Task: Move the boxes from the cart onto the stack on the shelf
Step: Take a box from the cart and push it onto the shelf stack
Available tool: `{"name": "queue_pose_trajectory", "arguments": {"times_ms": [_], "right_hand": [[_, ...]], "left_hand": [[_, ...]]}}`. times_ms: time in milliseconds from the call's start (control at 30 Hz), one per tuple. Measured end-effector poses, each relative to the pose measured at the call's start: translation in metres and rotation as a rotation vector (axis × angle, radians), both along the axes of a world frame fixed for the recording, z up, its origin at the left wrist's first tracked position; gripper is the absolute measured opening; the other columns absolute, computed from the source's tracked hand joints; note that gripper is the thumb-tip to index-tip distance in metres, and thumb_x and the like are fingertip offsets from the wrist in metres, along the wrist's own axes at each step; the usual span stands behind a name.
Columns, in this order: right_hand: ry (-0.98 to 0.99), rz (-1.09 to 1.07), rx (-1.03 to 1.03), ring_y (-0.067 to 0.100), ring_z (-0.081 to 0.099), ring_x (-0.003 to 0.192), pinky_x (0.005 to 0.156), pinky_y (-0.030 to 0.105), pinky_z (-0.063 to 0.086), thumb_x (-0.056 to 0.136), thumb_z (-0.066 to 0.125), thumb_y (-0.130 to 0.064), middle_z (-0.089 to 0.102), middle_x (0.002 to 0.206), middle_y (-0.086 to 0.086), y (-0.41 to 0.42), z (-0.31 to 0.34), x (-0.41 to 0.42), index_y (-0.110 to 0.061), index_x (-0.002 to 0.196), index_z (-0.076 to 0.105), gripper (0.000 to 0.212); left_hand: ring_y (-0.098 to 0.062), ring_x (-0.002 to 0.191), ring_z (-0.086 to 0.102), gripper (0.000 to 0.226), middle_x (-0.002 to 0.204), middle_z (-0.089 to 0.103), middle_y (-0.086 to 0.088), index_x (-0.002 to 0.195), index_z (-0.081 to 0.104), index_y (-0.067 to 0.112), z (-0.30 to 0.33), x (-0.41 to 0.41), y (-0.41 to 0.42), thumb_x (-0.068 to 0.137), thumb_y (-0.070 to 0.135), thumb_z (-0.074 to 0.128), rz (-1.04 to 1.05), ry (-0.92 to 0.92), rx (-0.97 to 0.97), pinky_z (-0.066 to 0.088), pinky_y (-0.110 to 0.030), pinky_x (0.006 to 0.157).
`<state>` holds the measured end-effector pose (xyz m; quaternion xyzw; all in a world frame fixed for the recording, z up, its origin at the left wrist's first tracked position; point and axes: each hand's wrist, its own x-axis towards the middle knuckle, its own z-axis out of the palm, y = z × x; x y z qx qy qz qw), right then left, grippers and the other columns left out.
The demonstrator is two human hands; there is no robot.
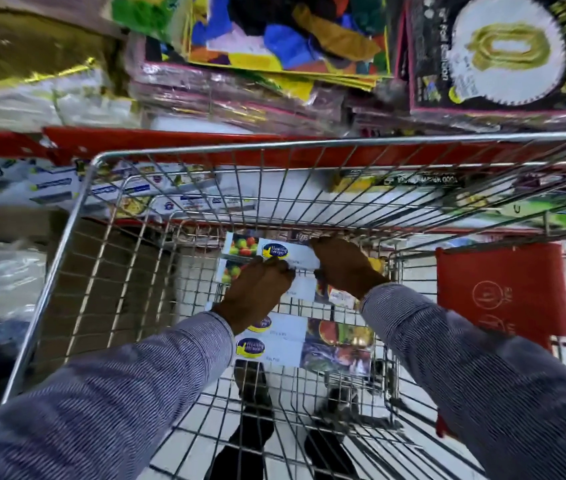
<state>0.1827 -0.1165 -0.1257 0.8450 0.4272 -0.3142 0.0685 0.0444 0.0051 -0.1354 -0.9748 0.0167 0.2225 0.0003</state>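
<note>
Several long white boxes with fruit pictures and a blue oval logo lie on the floor of the wire cart [94, 168]. Both my hands reach down into the basket. My left hand [257, 289] and my right hand [345, 266] grip the two ends of the far top box [292, 252]. More boxes [295, 344] lie nearer to me, under my wrists. On the shelf beyond the cart's far rim, a stack of similar white boxes [56, 192] lies at the left, seen partly through the wire.
The red-edged shelf [177, 140] runs across just past the cart. Above it lie packs of balloons [285, 32] and a foil-balloon pack [506, 53]. A red flap [503, 292] hangs on the cart's right side. My shoes show through the cart floor.
</note>
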Motion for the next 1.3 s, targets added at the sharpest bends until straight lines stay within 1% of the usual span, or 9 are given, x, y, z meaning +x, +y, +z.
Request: {"name": "queue_pose_trajectory", "arguments": {"times_ms": [233, 367, 467, 633, 800, 900, 1033, 1167, 1300], "right_hand": [[-0.053, 0.076, 0.077, 0.034, 0.063, 0.112, 0.09, 0.041, 0.053, 0.077, 0.073, -0.023, 0.065, 0.119, 0.014, -0.005, 0.057, 0.0, -0.011, 0.117, 0.062, 0.043], [-0.025, 0.066, 0.16, 0.034, 0.062, 0.111, 0.087, 0.04, 0.053, 0.074, 0.075, -0.031, 0.063, 0.118, 0.014, -0.015, 0.128, -0.001, -0.013, 0.117, 0.062, 0.049], [0.019, 0.083, 0.251, 0.034, 0.064, 0.107, 0.084, 0.039, 0.053, 0.074, 0.073, -0.032, 0.066, 0.112, 0.016, -0.019, 0.194, 0.003, -0.014, 0.109, 0.066, 0.04], [-0.027, 0.161, 0.293, 0.03, 0.06, 0.111, 0.087, 0.036, 0.049, 0.069, 0.084, -0.04, 0.064, 0.117, 0.015, -0.024, 0.318, 0.015, -0.009, 0.119, 0.064, 0.062], [-0.166, 0.212, 0.374, 0.031, 0.063, 0.084, 0.073, 0.043, 0.057, 0.072, 0.079, -0.031, 0.065, 0.089, 0.013, -0.032, 0.446, 0.026, -0.011, 0.088, 0.066, 0.03], [-0.241, 0.215, 0.453, 0.033, 0.059, 0.07, 0.063, 0.045, 0.053, 0.071, 0.079, -0.026, 0.057, 0.072, 0.011, -0.041, 0.509, 0.029, -0.007, 0.075, 0.061, 0.026], [-0.276, 0.193, 0.505, 0.031, 0.063, 0.077, 0.067, 0.044, 0.055, 0.073, 0.077, -0.022, 0.07, 0.086, 0.011, -0.044, 0.564, 0.037, -0.005, 0.092, 0.071, 0.026], [-0.347, 0.175, 0.531, 0.031, 0.065, 0.091, 0.077, 0.044, 0.057, 0.077, 0.075, -0.018, 0.07, 0.103, 0.015, -0.032, 0.598, 0.055, -0.004, 0.104, 0.069, 0.031], [-0.386, 0.106, 0.551, 0.034, 0.065, 0.103, 0.074, 0.035, 0.05, 0.078, 0.077, -0.016, 0.069, 0.117, 0.018, -0.008, 0.602, 0.092, -0.001, 0.117, 0.065, 0.042]], "left_hand": [[-0.033, 0.122, 0.055, 0.049, 0.134, 0.056, -0.009, 0.133, 0.051, 0.012, 0.07, -0.009, 0.006, 0.085, 0.009, 0.061, 0.037, 0.04, -0.088, 0.049, -0.045, 0.095], [-0.032, 0.105, 0.065, 0.059, 0.119, 0.068, -0.007, 0.126, 0.062, 0.012, 0.144, -0.02, 0.003, 0.07, 0.021, 0.078, 0.063, -0.139, -0.196, 0.05, -0.037, 0.085], [-0.029, 0.099, 0.069, 0.061, 0.113, 0.071, -0.003, 0.122, 0.065, 0.018, 0.205, -0.025, 0.0, 0.064, 0.028, 0.082, 0.105, -0.199, -0.192, 0.053, -0.036, 0.08], [-0.016, 0.104, 0.066, 0.067, 0.117, 0.069, 0.011, 0.128, 0.06, 0.035, 0.315, -0.032, -0.003, 0.065, 0.048, 0.079, 0.125, -0.378, -0.167, 0.055, -0.032, 0.083], [-0.02, 0.105, 0.069, 0.069, 0.118, 0.074, 0.008, 0.121, 0.067, 0.033, 0.427, -0.028, -0.014, 0.056, 0.047, 0.084, 0.172, -0.581, -0.052, 0.056, -0.031, 0.082], [-0.019, 0.111, 0.067, 0.066, 0.122, 0.072, 0.008, 0.121, 0.066, 0.031, 0.477, -0.024, -0.023, 0.061, 0.053, 0.082, 0.202, -0.642, 0.009, 0.054, -0.032, 0.085], [-0.016, 0.116, 0.063, 0.065, 0.125, 0.07, 0.01, 0.122, 0.065, 0.033, 0.516, -0.012, -0.025, 0.062, 0.05, 0.083, 0.226, -0.691, 0.042, 0.053, -0.032, 0.089], [-0.017, 0.113, 0.065, 0.062, 0.122, 0.071, 0.008, 0.122, 0.066, 0.033, 0.548, 0.007, -0.02, 0.064, 0.048, 0.081, 0.231, -0.759, 0.049, 0.053, -0.031, 0.085], [-0.019, 0.112, 0.064, 0.061, 0.12, 0.072, 0.006, 0.122, 0.066, 0.033, 0.567, 0.033, -0.008, 0.065, 0.052, 0.08, 0.218, -0.781, 0.054, 0.052, -0.033, 0.086]]}}
